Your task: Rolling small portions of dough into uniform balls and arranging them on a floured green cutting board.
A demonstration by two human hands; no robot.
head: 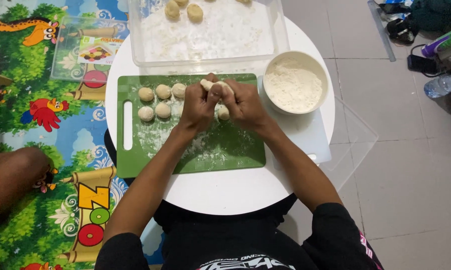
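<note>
Both hands meet over a green cutting board (235, 155) dusted with flour. My left hand (199, 106) and my right hand (245, 104) together grip a pale lump of dough (211, 85), pinched between the fingers. A small piece of dough (223, 113) shows just below the hands. Several rolled dough balls (162, 92) sit in two rows on the board's left part. A white bowl of flour (293, 86) stands right of the hands.
A clear plastic tray (210, 35) with flour and a few dough balls sits at the back of the round white table (225, 192). A clear lid (355, 135) lies at right. A colourful play mat (40, 110) covers the floor at left; a bottle (443, 84) lies far right.
</note>
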